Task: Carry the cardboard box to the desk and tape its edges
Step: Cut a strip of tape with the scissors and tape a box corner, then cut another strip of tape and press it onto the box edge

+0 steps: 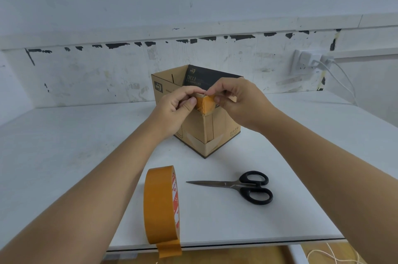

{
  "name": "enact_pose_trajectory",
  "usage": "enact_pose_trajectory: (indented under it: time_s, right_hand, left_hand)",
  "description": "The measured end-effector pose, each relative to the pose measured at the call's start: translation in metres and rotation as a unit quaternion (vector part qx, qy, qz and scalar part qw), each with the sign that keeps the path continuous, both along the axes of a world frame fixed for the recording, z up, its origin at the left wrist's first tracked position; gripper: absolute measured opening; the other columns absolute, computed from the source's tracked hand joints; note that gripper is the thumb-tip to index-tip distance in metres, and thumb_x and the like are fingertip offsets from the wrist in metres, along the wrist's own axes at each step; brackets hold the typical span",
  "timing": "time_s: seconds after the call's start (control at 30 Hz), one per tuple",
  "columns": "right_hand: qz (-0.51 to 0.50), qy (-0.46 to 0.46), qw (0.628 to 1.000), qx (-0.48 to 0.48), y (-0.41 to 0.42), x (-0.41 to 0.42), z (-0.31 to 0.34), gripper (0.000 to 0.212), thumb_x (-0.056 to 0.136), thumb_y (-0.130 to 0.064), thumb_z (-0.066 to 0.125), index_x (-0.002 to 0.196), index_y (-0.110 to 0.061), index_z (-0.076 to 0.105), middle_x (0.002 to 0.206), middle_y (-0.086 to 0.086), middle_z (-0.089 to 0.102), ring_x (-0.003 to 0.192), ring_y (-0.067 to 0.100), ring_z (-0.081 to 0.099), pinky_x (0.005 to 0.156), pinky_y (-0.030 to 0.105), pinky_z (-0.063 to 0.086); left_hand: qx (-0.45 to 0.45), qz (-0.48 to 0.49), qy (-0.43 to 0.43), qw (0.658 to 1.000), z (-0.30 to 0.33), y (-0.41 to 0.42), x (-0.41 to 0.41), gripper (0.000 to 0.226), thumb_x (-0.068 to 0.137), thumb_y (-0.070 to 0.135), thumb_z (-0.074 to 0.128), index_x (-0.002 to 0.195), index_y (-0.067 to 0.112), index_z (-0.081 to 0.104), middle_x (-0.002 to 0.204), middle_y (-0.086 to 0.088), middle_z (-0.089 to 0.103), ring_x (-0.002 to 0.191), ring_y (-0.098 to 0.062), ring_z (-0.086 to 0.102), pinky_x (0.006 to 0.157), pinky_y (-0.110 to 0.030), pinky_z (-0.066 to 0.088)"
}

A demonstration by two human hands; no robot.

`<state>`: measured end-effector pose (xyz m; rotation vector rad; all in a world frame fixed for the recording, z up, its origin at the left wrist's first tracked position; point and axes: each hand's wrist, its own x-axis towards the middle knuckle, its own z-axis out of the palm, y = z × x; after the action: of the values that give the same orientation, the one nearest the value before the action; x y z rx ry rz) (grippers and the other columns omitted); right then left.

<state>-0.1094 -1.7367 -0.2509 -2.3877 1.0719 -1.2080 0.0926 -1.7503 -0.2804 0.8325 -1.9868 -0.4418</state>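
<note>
Nearest the viewer, a roll of orange-brown tape [161,205] stands on edge at the lower middle of the frame, its loose tail hanging over the front lip of the white desk [64,145]. Just right of it lie black-handled scissors [239,186], blades closed and pointing left.

At the centre of the frame the cardboard box [200,132] sits on the desk, so the carrying looks finished. Its top is open, and a dark printed flap or insert stands at the back. Both hands meet at the near top corner. The left hand [174,106] presses its thumb against a cut strip of tape [205,105] wrapped over that corner, while the right hand [234,102] pinches the strip's other end between curled fingers.

Paler tape seems to cover the bottom corner already, though that is hard to confirm. The remaining edges apparently still need taping.
</note>
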Motion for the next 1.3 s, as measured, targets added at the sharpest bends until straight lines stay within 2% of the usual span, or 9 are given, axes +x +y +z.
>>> enact_pose_trajectory:
  time_s: [0.2,0.3,0.47,0.83,0.97,1.07,1.13,1.2,1.3]
  right_hand:
    - [0.009,0.011,1.0,0.01,0.003,-0.003,-0.001,0.021,0.09,-0.006,0.064,0.107,-0.017,0.068,0.094,-0.014,0.065,0.086,-0.006,0.056,0.081,0.007,0.041]
    - [0.0,0.018,1.0,0.004,0.003,-0.001,-0.006,0.026,0.085,-0.012,0.07,0.109,-0.018,0.066,0.1,-0.006,0.065,0.094,0.008,0.054,0.086,0.017,0.041]
    - [-0.033,0.03,0.999,-0.011,0.0,0.001,-0.009,0.027,0.084,-0.016,0.072,0.109,-0.022,0.064,0.101,-0.001,0.064,0.1,0.023,0.051,0.089,0.04,0.045]
    - [-0.043,0.034,0.998,-0.036,0.003,0.001,-0.011,0.028,0.084,-0.015,0.071,0.11,-0.022,0.064,0.102,-0.003,0.065,0.099,0.019,0.05,0.086,0.03,0.043]
    - [-0.006,0.01,1.0,0.015,0.009,-0.001,-0.003,0.034,0.086,-0.011,0.066,0.118,-0.022,0.062,0.099,-0.013,0.062,0.086,-0.011,0.051,0.075,0.005,0.04]
    - [0.007,-0.009,0.999,0.042,0.014,-0.002,0.002,0.043,0.089,-0.011,0.061,0.129,-0.026,0.058,0.108,-0.024,0.058,0.088,-0.012,0.052,0.077,0.008,0.041]
    - [-0.002,-0.043,0.998,0.046,0.021,-0.003,0.003,0.042,0.09,-0.012,0.059,0.128,-0.031,0.057,0.114,-0.025,0.058,0.088,-0.003,0.053,0.075,0.014,0.041]
    - [-0.006,-0.079,0.996,0.029,0.034,-0.003,0.002,0.038,0.091,-0.013,0.057,0.122,-0.034,0.058,0.112,-0.028,0.057,0.084,-0.002,0.053,0.07,0.013,0.041]
    - [0.025,-0.102,0.994,0.028,0.063,0.002,-0.013,0.028,0.09,-0.017,0.054,0.109,-0.036,0.059,0.107,-0.021,0.06,0.083,0.001,0.052,0.066,0.012,0.044]
  left_hand:
    - [0.02,-0.008,-0.029,0.999,0.002,0.0,0.003,0.037,0.099,0.017,0.041,0.123,0.044,0.049,0.089,0.03,0.056,0.092,0.004,0.054,0.084,-0.009,0.04]
    - [0.007,-0.003,-0.045,0.999,-0.001,0.001,0.006,0.043,0.097,0.015,0.046,0.131,0.04,0.043,0.073,0.015,0.04,0.072,0.0,0.044,0.077,-0.007,0.038]
    - [-0.052,0.023,-0.067,0.996,0.0,0.002,0.0,0.04,0.095,0.005,0.05,0.13,0.025,0.045,0.07,0.009,0.032,0.068,0.001,0.044,0.074,-0.003,0.038]
    - [0.005,0.04,-0.065,0.997,0.009,0.008,-0.001,0.041,0.096,0.006,0.05,0.13,0.029,0.048,0.068,0.003,0.032,0.062,-0.001,0.037,0.07,-0.007,0.039]
    - [0.094,0.073,-0.094,0.988,0.016,0.022,0.005,0.057,0.098,0.019,0.048,0.147,0.039,0.025,0.082,0.006,0.047,0.076,-0.007,0.047,0.077,-0.014,0.04]
    - [0.138,0.143,-0.016,0.98,0.014,0.047,0.015,0.062,0.098,0.029,0.046,0.147,0.046,0.012,0.093,0.005,0.058,0.083,-0.006,0.056,0.077,-0.023,0.042]
    - [0.133,0.196,0.066,0.969,0.01,0.074,0.024,0.054,0.098,0.027,0.047,0.142,0.048,0.026,0.09,0.003,0.058,0.077,-0.002,0.057,0.073,-0.023,0.044]
    - [0.125,0.223,0.154,0.954,0.006,0.11,0.034,0.039,0.095,0.022,0.047,0.123,0.049,0.047,0.081,0.006,0.057,0.07,-0.007,0.054,0.066,-0.028,0.045]
    - [0.175,0.155,0.291,0.928,-0.011,0.183,0.048,0.019,0.081,0.022,0.055,0.089,0.037,0.063,0.062,0.005,0.048,0.055,-0.012,0.045,0.049,-0.026,0.041]
